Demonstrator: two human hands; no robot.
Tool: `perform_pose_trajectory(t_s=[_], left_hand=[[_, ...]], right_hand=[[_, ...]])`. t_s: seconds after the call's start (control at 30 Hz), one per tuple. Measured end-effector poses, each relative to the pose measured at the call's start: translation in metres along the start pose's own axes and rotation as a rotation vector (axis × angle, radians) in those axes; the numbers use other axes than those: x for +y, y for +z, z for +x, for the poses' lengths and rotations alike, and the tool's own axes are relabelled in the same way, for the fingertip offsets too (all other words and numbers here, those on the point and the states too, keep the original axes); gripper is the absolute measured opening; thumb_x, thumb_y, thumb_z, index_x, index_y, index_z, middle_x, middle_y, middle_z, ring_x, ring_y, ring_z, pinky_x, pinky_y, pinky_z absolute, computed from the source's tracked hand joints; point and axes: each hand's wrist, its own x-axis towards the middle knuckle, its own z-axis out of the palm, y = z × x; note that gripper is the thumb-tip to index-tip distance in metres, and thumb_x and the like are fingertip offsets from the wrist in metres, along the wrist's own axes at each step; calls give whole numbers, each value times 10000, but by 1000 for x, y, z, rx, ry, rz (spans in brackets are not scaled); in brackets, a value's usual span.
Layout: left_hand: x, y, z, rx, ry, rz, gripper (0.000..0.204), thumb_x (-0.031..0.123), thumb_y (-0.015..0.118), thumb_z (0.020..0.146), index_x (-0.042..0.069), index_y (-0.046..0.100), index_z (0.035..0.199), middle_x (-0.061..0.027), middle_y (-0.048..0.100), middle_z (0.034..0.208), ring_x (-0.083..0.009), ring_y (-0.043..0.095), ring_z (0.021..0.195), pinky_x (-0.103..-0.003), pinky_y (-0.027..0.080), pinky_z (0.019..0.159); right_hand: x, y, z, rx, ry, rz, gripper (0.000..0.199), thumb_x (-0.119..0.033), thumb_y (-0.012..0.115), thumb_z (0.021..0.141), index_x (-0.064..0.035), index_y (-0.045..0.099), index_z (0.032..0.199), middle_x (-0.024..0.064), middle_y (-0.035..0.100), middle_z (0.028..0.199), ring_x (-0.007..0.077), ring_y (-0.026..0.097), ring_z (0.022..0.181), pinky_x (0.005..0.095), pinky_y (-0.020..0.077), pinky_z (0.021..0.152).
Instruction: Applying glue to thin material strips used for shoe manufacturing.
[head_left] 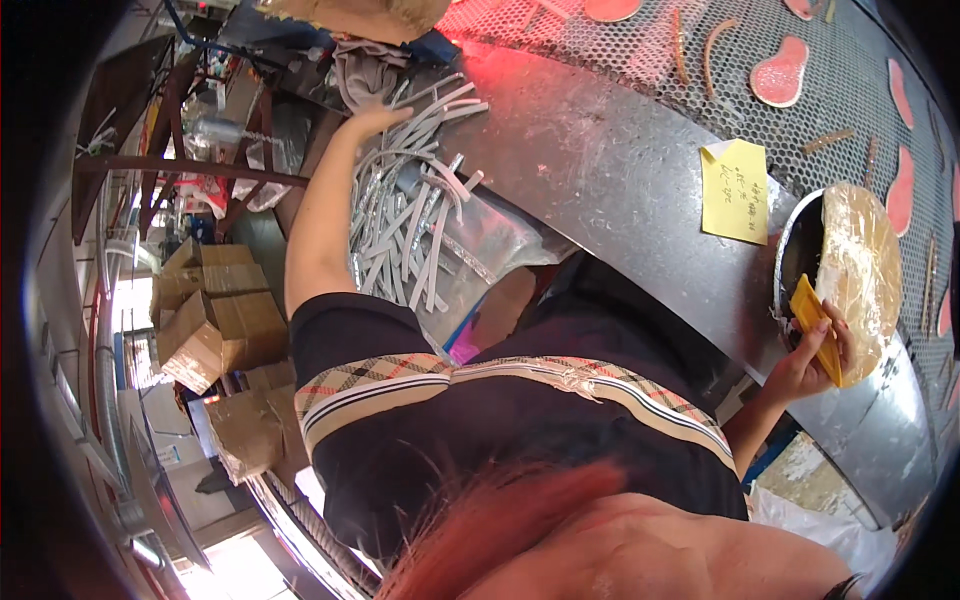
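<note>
The left hand (375, 118) lies spread open on the grey strips (415, 215), whose long axes run toward the body. The right hand (810, 355) grips a yellow scraper (815, 325) against the round pan (850, 270) on the bench (620, 170).

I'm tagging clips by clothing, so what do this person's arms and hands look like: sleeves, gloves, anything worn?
Both hands are bare, no gloves: left hand, right hand. Forearms are uncovered. The black short-sleeved shirt has a checked band edged in white; its left sleeve ends above the elbow. No watch or rings can be made out.
</note>
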Motion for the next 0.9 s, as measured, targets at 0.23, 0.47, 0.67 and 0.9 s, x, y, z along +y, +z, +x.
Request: perform_pose_trajectory(t_s=[0.23, 0.47, 0.67, 0.9], left_hand=[[59, 21, -24, -156, 96, -247, 1299, 524, 800, 620, -18, -27, 1462, -276, 164, 1493, -346, 184, 1398, -382, 191, 1127], [122, 31, -34, -3, 432, -177, 763, 109, 670, 631, 7, 379, 1329, -213, 600, 1073, -345, 589, 1022, -363, 456, 876], [203, 41, -45, -32, 559, -82, 404, 93, 622, 700, 22, 525, 1086, -202, 599, 1012, -376, 585, 966, -427, 458, 819], [352, 87, -111, 44, 947, -62, 436, 110, 627, 696, 23, 519, 1109, -177, 590, 1012, -359, 577, 973, -425, 459, 840]], right_hand=[[3, -2, 1, -36, -12, -19, 183, 3, 484, 932, -19, 440, 1108, 208, 601, 1063, 227, 617, 986, 300, 555, 798], [4, -1, -4, -54, -11, -34, 180, 12, 500, 926, -15, 459, 1099, 203, 606, 1061, 230, 608, 1013, 340, 514, 893], [6, 1, -5, -76, -48, -76, 182, 19, 513, 919, 1, 464, 1093, 197, 615, 1052, 229, 611, 1007, 355, 503, 912], [7, 0, -7, -39, -12, -18, 189, 28, 505, 918, -2, 489, 1103, 185, 613, 1066, 228, 596, 1016, 351, 455, 954]])
